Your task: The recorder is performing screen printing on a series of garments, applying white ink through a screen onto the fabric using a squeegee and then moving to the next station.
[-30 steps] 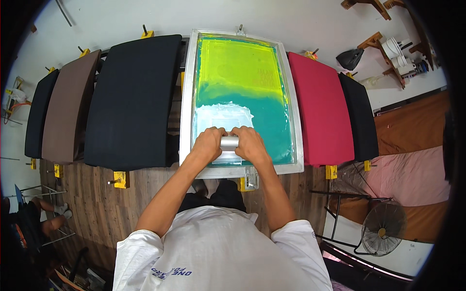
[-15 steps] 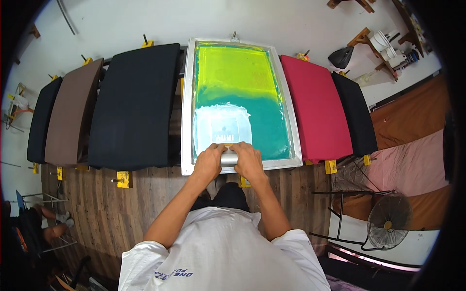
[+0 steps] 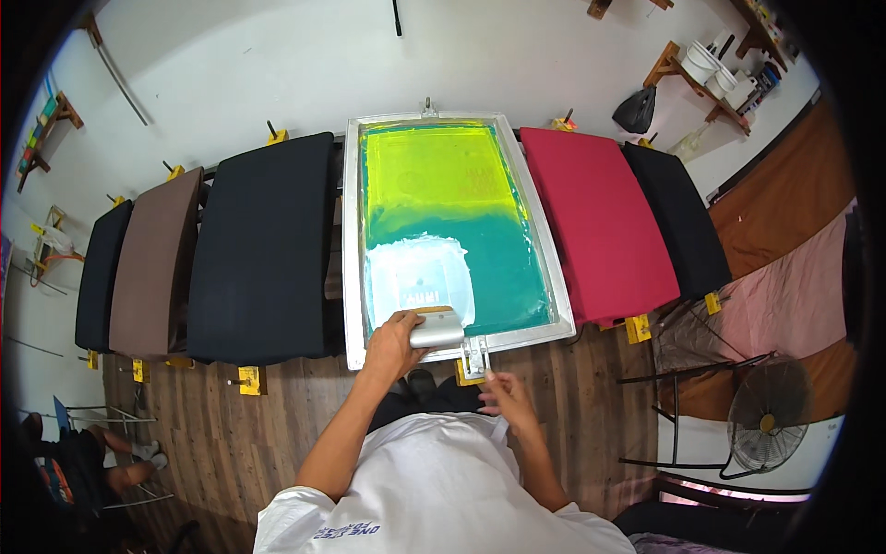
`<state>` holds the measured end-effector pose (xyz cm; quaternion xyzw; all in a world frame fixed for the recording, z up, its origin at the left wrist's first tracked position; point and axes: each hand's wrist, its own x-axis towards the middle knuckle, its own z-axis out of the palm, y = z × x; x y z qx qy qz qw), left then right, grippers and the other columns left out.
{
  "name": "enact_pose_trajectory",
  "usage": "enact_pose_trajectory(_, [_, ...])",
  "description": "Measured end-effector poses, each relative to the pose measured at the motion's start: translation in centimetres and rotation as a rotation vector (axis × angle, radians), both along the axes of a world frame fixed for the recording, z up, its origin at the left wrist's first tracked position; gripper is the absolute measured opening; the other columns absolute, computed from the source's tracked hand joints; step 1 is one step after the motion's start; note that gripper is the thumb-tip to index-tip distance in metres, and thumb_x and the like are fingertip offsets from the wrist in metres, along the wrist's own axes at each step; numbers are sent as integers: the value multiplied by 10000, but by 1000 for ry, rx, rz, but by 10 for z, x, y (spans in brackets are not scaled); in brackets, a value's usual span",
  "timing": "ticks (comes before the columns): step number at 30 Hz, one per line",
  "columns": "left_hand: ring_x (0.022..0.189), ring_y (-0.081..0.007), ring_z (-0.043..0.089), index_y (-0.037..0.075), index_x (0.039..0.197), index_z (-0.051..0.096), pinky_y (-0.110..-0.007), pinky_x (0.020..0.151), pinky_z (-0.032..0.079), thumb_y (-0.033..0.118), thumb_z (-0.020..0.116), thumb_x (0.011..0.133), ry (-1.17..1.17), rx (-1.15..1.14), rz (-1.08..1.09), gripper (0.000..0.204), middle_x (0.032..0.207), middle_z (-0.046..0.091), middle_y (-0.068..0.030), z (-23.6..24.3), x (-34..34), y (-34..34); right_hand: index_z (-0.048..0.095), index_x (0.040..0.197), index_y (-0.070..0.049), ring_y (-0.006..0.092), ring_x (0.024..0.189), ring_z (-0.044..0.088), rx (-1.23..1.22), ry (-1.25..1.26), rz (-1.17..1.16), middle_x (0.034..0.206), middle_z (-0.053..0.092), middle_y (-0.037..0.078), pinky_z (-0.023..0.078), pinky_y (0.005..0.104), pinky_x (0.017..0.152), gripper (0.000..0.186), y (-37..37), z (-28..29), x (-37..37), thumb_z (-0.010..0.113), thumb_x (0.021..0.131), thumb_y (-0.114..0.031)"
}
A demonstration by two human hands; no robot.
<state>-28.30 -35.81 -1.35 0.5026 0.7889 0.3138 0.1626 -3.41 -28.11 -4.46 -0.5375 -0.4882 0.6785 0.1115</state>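
Observation:
A metal-framed printing screen (image 3: 554, 277) lies in front of me, its mesh yellow-green at the far part and teal nearer. White ink (image 3: 406, 268) covers a patch at its near left. My left hand (image 3: 392, 343) is closed round the left end of a squeegee (image 3: 437, 329), which rests tilted at the near edge of that patch. My right hand (image 3: 506, 399) is off the squeegee, fingers apart and partly bent. Its fingertips are close to a metal bracket (image 3: 474, 358) at the frame's near edge; whether they touch it I cannot tell.
Black cloth-covered boards (image 3: 263, 249) and a brown one (image 3: 155, 268) stand left of the screen. On the right are a red board (image 3: 600, 226) and a black one (image 3: 678, 217). A fan (image 3: 768, 420) stands at the lower right. Someone's legs (image 3: 129, 462) show at the lower left.
My right hand has let go of the squeegee and moved down and right to the bracket. The left hand keeps its grip, and the squeegee now leans differently. The whole view has shifted.

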Motion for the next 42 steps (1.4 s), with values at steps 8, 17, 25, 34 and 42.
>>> enact_pose_trajectory(8, [895, -379, 682, 22, 1050, 681, -437, 804, 556, 96, 842, 651, 48, -37, 21, 437, 1078, 681, -189, 8, 2, 5, 554, 1146, 12, 269, 1003, 665, -420, 432, -100, 1065, 634, 155, 593, 424, 811, 427, -6, -33, -5, 601, 981, -379])
enact_pose_trajectory(17, [927, -366, 685, 21, 1089, 676, -423, 822, 549, 104, 829, 673, 141, -158, -30, 451, 1033, 707, -176, 16, 1, 12, 613, 1050, -24, 182, 806, 668, -353, 367, -80, 893, 639, 74, 581, 344, 740, 349, 1, -25, -9, 634, 957, -360])
enact_pose_trajectory(25, [962, -333, 668, 4, 954, 649, -427, 878, 504, -22, 663, 706, 262, -306, -58, 250, 1016, 680, -187, 19, 7, 21, 625, 1026, -46, 158, 762, 662, -292, 342, -126, 861, 644, 53, 571, 320, 718, 356, -8, -28, -10, 662, 933, -388])
enact_pose_trajectory(34, [882, -386, 684, 18, 1090, 660, -441, 808, 555, -40, 694, 681, 244, -286, -42, 414, 1055, 688, -187, 13, 2, 18, 636, 1003, -45, 171, 758, 676, -255, 301, -139, 864, 660, 76, 581, 336, 730, 369, -7, -21, -13, 654, 939, -407])
enact_pose_trajectory(42, [898, -383, 682, 13, 1101, 661, -436, 824, 553, -48, 693, 666, 230, -258, -44, 440, 1089, 681, -187, 23, 2, 12, 653, 950, -37, 150, 668, 661, -147, 319, -185, 763, 654, 57, 549, 280, 637, 333, -15, -20, -22, 655, 948, -370])
